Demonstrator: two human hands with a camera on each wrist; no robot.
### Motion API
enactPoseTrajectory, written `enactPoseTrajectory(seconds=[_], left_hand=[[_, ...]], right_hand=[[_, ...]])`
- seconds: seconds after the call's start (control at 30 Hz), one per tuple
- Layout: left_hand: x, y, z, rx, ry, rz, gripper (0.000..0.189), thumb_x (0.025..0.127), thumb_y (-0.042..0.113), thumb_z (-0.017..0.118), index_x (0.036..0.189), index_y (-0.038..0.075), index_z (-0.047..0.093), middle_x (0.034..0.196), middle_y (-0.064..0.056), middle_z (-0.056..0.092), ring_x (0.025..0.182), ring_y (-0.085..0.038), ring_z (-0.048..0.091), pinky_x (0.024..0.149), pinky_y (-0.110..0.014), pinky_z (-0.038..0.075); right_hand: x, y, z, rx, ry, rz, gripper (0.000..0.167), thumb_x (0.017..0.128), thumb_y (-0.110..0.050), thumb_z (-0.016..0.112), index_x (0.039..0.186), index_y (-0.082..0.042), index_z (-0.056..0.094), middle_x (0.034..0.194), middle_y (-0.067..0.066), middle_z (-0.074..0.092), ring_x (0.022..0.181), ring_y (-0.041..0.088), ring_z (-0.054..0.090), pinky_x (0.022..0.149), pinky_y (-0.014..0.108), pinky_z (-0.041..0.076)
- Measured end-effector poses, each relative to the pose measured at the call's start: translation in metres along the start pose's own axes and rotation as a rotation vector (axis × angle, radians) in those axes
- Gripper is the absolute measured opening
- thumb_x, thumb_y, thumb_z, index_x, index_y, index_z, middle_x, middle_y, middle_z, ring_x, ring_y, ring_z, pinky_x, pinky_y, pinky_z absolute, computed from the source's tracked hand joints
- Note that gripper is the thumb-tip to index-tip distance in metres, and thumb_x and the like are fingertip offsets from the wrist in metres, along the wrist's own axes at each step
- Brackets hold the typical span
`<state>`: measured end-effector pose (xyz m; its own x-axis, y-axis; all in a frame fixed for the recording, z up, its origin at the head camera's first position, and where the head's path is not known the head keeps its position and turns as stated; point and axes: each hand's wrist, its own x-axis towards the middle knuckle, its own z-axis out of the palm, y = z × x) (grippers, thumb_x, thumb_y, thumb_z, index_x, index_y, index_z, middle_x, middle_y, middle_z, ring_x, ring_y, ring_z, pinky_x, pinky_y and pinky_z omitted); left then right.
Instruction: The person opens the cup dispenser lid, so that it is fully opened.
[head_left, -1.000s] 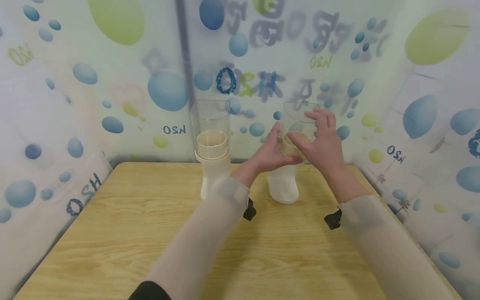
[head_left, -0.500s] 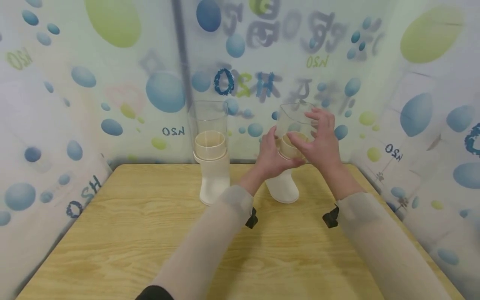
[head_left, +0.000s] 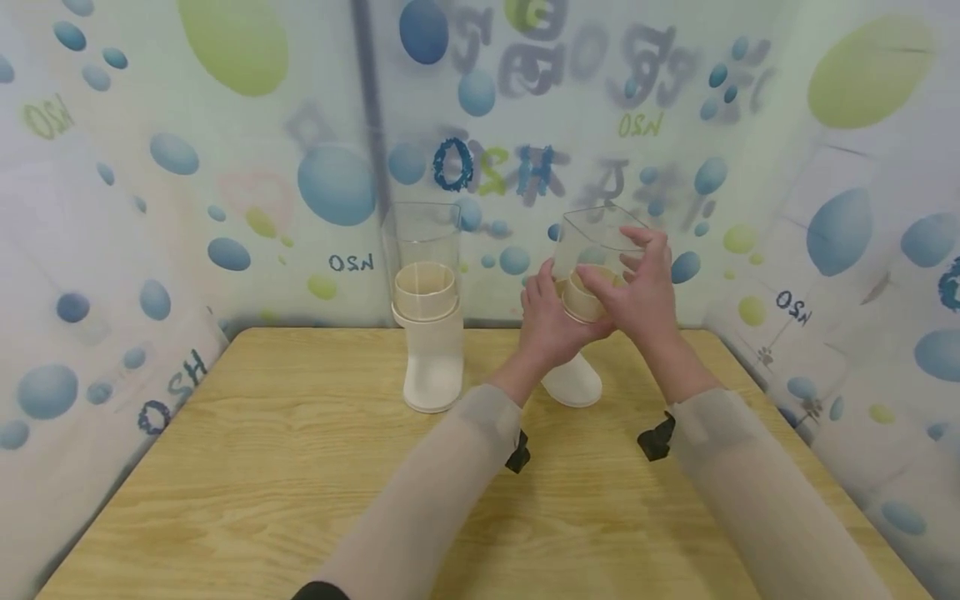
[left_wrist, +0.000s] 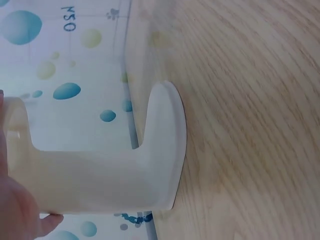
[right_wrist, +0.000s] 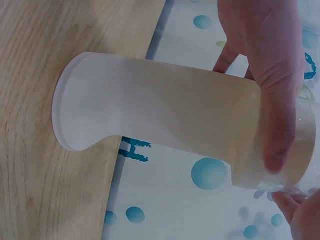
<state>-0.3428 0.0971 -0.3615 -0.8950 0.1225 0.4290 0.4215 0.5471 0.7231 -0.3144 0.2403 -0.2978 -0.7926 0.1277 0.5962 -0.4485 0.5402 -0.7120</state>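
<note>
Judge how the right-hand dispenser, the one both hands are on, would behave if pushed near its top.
The dispenser is tall on a small flared white base, so it probably tips easily. Its clear upper container looks empty, hence likely light. The left hand and right hand grip smooth plastic, perhaps slippery.

A right hand (right_wrist: 265, 65) is gripping a white container (right_wrist: 165, 120). Its flared base is resting on a wooden table (right_wrist: 45, 100)

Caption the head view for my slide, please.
Both hands, left and right, grip the right-hand clear-topped white dispenser on a wooden table.
</note>
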Motion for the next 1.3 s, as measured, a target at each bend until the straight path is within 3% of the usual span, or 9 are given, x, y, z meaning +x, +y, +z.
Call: enactPoseTrajectory(seconds=[0.2,0.37,0.6,0.77,0.97,1.1,1.3], left_hand=[[-0.002,0.003,0.000,-0.009,-0.004,-0.028,0.136,0.075,0.066,0.095,0.171,0.013,0.014,0.161,-0.016,0.038,0.141,-0.034,0.044,0.113,-0.053,0.050],[0.000,0.002,-0.002,-0.082,-0.045,-0.063,0.136,0.075,0.062,0.097,0.171,0.016,0.011,0.169,-0.017,0.035,0.145,-0.035,0.048,0.115,-0.056,0.052],[0.003,0.000,-0.002,-0.113,-0.062,-0.058,0.134,0.074,0.065,0.096,0.170,0.019,0.014,0.164,-0.013,0.039,0.139,-0.031,0.052,0.112,-0.053,0.054],[0.001,0.000,-0.003,-0.106,-0.061,-0.068,0.134,0.073,0.062,0.098,0.169,0.019,0.015,0.162,-0.011,0.041,0.135,-0.028,0.054,0.109,-0.050,0.055],[0.001,-0.001,-0.005,-0.108,-0.095,-0.056,0.132,0.074,0.059,0.098,0.170,0.019,0.016,0.161,-0.011,0.041,0.134,-0.028,0.054,0.107,-0.049,0.056],[0.004,-0.003,-0.007,-0.114,-0.110,-0.023,0.132,0.075,0.057,0.098,0.170,0.016,0.015,0.161,-0.013,0.040,0.138,-0.030,0.053,0.109,-0.051,0.055],[0.004,-0.008,-0.010,-0.135,-0.132,-0.014,0.132,0.076,0.055,0.098,0.171,0.017,0.014,0.162,-0.013,0.040,0.137,-0.030,0.054,0.109,-0.052,0.055]], right_hand=[[0.000,-0.005,-0.002,-0.032,-0.029,0.070,0.092,0.089,-0.051,0.089,0.159,-0.019,0.039,0.163,0.022,0.043,0.145,0.046,0.058,0.117,0.066,0.049],[0.000,-0.006,0.002,-0.035,-0.012,0.079,0.092,0.089,-0.053,0.089,0.159,-0.021,0.039,0.161,0.021,0.046,0.142,0.044,0.060,0.115,0.065,0.051],[0.004,-0.010,0.002,-0.033,0.044,0.123,0.090,0.086,-0.057,0.090,0.156,-0.024,0.043,0.159,0.015,0.053,0.136,0.041,0.066,0.111,0.060,0.055],[0.004,-0.015,-0.002,-0.024,0.011,0.149,0.091,0.085,-0.058,0.090,0.155,-0.023,0.043,0.160,0.015,0.053,0.136,0.040,0.066,0.109,0.061,0.056],[0.003,-0.021,-0.005,-0.130,-0.018,0.122,0.093,0.089,-0.059,0.086,0.158,-0.017,0.040,0.165,0.016,0.048,0.135,0.044,0.065,0.107,0.063,0.056],[0.003,-0.026,-0.003,-0.224,0.000,0.090,0.090,0.090,-0.061,0.082,0.157,-0.015,0.043,0.159,0.023,0.050,0.129,0.046,0.068,0.103,0.063,0.056],[0.004,-0.028,-0.004,-0.241,0.010,0.085,0.087,0.089,-0.062,0.083,0.153,-0.017,0.046,0.153,0.025,0.054,0.122,0.048,0.071,0.102,0.063,0.056]])
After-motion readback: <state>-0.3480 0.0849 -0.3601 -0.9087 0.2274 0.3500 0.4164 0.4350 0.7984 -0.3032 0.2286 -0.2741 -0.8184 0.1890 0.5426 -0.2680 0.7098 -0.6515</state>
